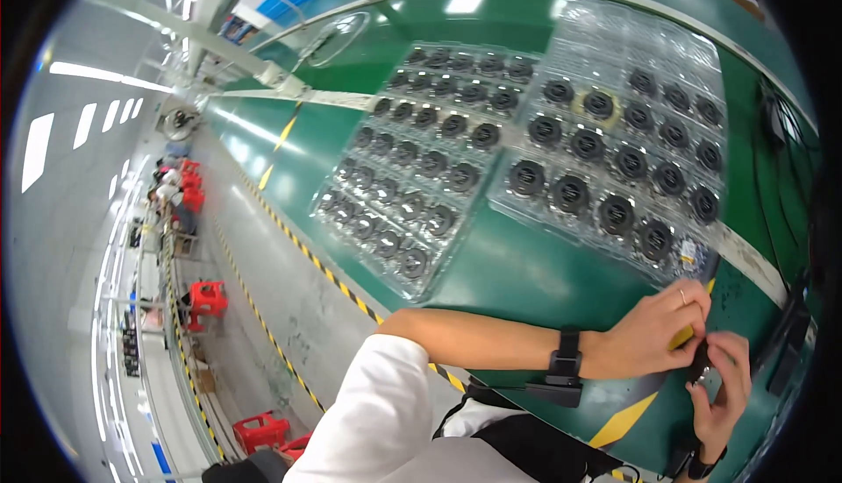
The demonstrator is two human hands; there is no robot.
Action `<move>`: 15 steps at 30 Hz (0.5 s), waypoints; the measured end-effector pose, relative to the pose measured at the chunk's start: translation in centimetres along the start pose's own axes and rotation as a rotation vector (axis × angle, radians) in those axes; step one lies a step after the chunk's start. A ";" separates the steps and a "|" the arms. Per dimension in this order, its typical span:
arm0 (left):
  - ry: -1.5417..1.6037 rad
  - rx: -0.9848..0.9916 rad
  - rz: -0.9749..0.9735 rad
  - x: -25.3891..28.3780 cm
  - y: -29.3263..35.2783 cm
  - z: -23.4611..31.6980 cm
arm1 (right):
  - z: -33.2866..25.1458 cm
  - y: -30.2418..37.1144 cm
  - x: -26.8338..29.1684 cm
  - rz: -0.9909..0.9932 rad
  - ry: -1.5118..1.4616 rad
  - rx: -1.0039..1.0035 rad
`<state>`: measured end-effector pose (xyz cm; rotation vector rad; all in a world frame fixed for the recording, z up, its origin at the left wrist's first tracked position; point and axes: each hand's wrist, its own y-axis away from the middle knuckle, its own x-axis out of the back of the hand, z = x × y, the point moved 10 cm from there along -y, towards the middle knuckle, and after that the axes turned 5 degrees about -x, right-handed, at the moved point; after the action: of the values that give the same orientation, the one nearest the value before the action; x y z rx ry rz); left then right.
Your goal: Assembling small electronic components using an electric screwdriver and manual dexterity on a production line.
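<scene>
At the lower right, my left hand (653, 330) is closed in a pinch, with a small yellow piece (681, 337) showing between its fingers. What kind of thing the yellow piece is, I cannot make out. Close beside it, my right hand (726, 378) grips a small dark round part (700, 365) between thumb and fingers. The two hands nearly meet at this part, and the fingers partly hide it. Just beyond them lies a clear plastic tray (614, 40) holding rows of black round parts (617, 214); its far cells hold none.
A second clear tray (436, 264) filled with similar parts lies to the left on the green table (526, 264). Small bits (688, 255) sit at the near tray corner. Black cables (781, 159) run along the right. Red stools (260, 430) stand on the floor at left.
</scene>
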<state>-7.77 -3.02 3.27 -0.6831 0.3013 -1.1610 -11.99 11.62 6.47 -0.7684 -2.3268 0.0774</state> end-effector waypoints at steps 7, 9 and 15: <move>-0.007 -0.018 -0.031 -0.1 0.3 -0.2 | -0.9 0.1 -0.5 -0.019 0.143 0.002; 0.015 -0.020 -0.022 0.0 0.3 -0.3 | -0.9 0.3 -0.7 -0.028 0.192 0.042; 0.059 -0.003 0.033 0.3 0.1 -0.6 | -0.8 0.7 -1.1 -0.048 0.272 0.085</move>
<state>-7.88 -3.47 2.76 -0.6451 0.3626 -1.1506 -10.46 11.42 6.28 -0.6381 -2.0688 0.0476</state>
